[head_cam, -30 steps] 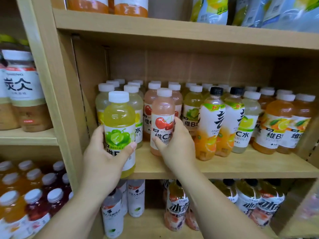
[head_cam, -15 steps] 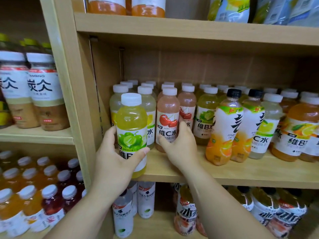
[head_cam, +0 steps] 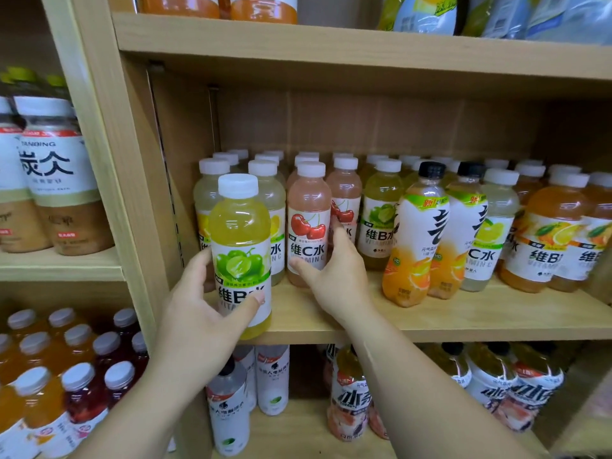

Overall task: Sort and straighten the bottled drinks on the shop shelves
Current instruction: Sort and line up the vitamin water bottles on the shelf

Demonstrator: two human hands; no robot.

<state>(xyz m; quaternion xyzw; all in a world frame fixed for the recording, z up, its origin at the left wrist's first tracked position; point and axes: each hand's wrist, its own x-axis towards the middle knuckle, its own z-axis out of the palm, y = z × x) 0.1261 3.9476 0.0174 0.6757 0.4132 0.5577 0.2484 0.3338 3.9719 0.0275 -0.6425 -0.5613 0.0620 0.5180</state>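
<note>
At the middle shelf (head_cam: 430, 321), two bottles held.
Left grip (head_cam: 198, 306) wraps the green-grape bottle (head_cam: 240, 233); right grip (head_cam: 334, 276) pinches the cherry bottle (head_cam: 308, 207).

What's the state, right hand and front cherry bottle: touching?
Touching. Head view: right hand wraps the front cherry bottle, thumb on its label, fingers curled round its right side.

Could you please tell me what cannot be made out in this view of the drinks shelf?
Head view only:
- green-grape bottle: lower label text, covered by left hand.
- cherry bottle: right side, behind right hand.
- back-row bottles: labels hidden by front rows.
- top-shelf bottles: cut off by upper edge.
</note>
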